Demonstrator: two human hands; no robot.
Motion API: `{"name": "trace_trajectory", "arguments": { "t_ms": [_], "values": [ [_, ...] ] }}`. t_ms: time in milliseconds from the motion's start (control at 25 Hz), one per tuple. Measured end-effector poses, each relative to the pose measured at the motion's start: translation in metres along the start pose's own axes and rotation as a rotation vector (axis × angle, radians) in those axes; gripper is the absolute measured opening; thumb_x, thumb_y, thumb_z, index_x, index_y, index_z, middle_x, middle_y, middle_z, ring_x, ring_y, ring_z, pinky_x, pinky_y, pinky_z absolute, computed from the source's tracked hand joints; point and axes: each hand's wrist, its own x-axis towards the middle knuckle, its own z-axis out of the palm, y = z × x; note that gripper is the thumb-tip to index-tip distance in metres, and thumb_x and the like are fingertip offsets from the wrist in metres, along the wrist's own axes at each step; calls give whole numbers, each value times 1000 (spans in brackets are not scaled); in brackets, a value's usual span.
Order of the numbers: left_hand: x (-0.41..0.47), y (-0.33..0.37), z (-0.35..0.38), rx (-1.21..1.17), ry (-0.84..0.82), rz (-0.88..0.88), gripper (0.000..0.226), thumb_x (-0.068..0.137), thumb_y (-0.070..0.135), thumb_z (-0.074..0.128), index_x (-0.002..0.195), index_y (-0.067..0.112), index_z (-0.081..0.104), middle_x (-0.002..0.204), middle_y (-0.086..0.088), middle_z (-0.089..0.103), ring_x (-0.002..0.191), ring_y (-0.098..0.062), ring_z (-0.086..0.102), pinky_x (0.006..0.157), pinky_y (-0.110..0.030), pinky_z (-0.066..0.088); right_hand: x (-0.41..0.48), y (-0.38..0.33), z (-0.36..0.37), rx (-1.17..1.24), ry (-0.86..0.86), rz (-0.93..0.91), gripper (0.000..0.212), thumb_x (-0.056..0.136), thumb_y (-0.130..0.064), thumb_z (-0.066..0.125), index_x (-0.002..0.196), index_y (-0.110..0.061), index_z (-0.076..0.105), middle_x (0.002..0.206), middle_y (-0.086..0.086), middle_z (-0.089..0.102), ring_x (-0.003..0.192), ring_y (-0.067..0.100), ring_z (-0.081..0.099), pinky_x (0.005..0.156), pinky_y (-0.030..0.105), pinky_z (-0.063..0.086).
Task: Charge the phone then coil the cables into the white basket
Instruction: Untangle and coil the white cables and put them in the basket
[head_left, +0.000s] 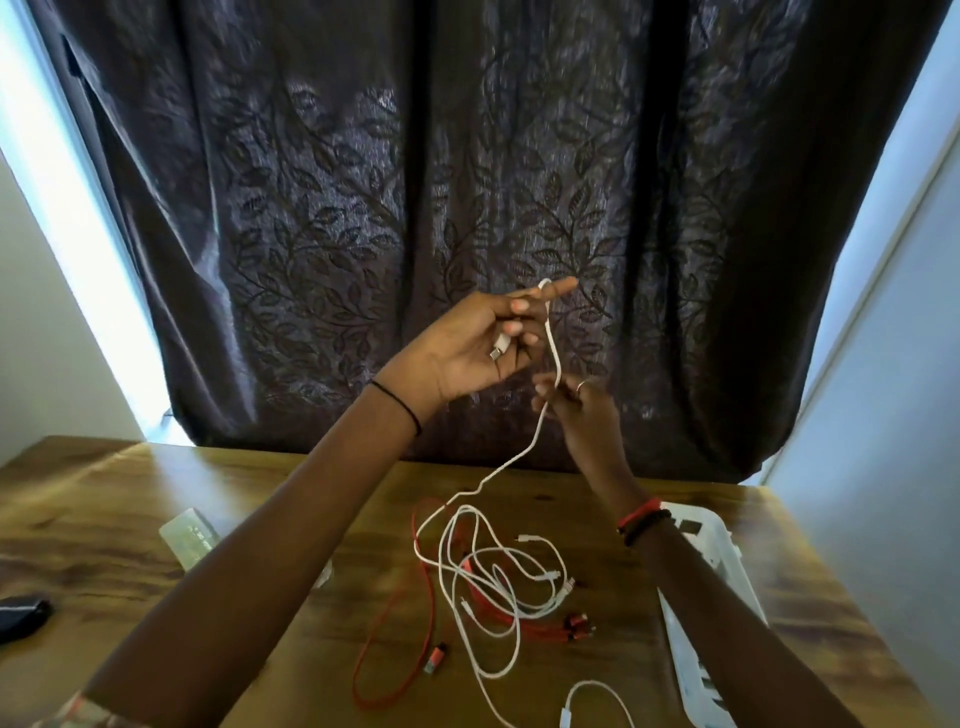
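Coiling in hand, by the look of it. Holds the plug end of a white cable (553, 343) in the curled left grip (467, 343), raised above the far edge of the desk (104, 483), one turn slung over the forefinger. Pinches the same cable just below with the right grip (582, 410). Trails down into a tangle with red cables (431, 597) mid-desk. White basket (727, 556) at the right edge (phone not clearly made out). Next, probably: feed slack upward, wind even loops, avoid dragging the tangle along.
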Motion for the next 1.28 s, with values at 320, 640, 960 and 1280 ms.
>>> {"name": "trace_trajectory", "arguments": {
  "t_ms": [320, 640, 960, 1280],
  "values": [
    [-8, 34, -4, 46, -22, 105, 46, 80, 1, 40, 124, 5, 53, 55, 11, 37, 40, -3, 33, 47, -13, 37, 42, 14, 12, 54, -253, 352, 19, 90, -4, 57, 102, 10, 61, 101, 25, 66, 55, 7, 68, 58, 22, 56],
    [-35, 55, -12, -61, -110, 228, 32, 89, 8, 36, 111, 9, 59, 53, 10, 39, 40, -4, 35, 48, -12, 37, 95, -75, -33, 289, -41, 119, 7, 86, -2, 62, 78, -2, 63, 76, 17, 68, 61, 15, 71, 61, 25, 60],
    [-39, 65, -16, -154, -217, 233, 32, 95, 9, 33, 111, 8, 60, 56, 8, 42, 44, -6, 38, 51, -15, 39, 112, -145, -68, 444, 67, -126, 7, 85, -8, 65, 78, -5, 64, 66, 7, 72, 69, 19, 72, 69, 28, 59],
    [-35, 59, -28, -212, -263, 238, 29, 92, 6, 39, 113, 8, 60, 59, 8, 45, 45, -8, 41, 48, -16, 35, 108, -142, -71, 132, 55, -132, 16, 90, -19, 60, 75, -19, 66, 66, -3, 67, 52, 7, 59, 58, 22, 52]
  ]
}}
